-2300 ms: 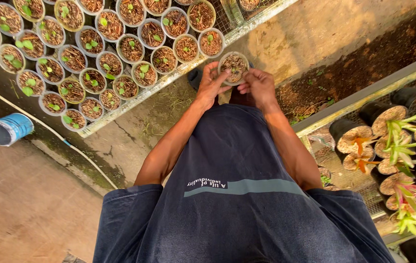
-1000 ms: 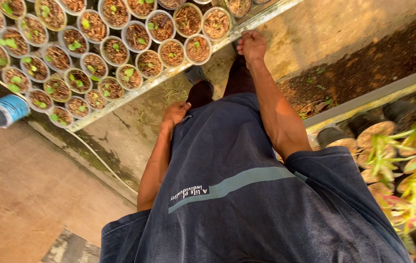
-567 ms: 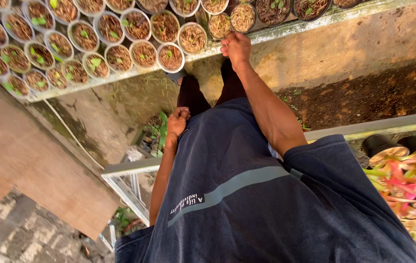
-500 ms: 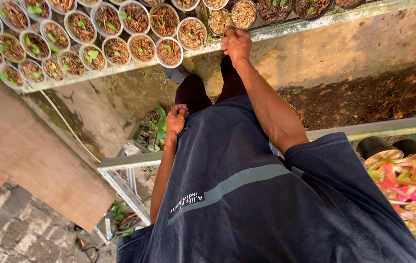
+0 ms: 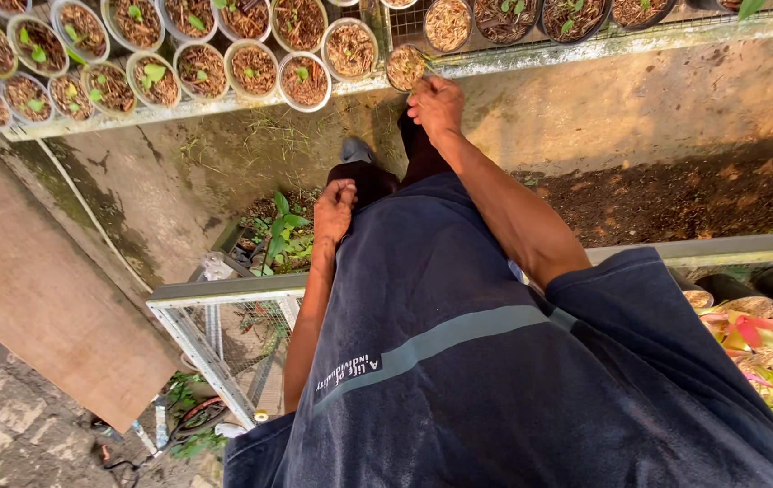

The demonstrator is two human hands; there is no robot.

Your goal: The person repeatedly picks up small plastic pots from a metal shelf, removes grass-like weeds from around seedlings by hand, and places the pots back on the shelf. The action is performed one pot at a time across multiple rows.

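Head view: right hand (image 5: 438, 104) pinching small pot (image 5: 405, 67)

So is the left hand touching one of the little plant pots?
No, the left hand is curled against the person's dark shirt, well away from the small pot that the right hand touches.

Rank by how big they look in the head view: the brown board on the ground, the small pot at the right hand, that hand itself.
1. brown board
2. right hand
3. small pot; farther from the camera, so its smaller look is unsure.

Two hands: left hand (image 5: 334, 206), right hand (image 5: 437, 106); about twenty small pots (image 5: 303, 79) on rack
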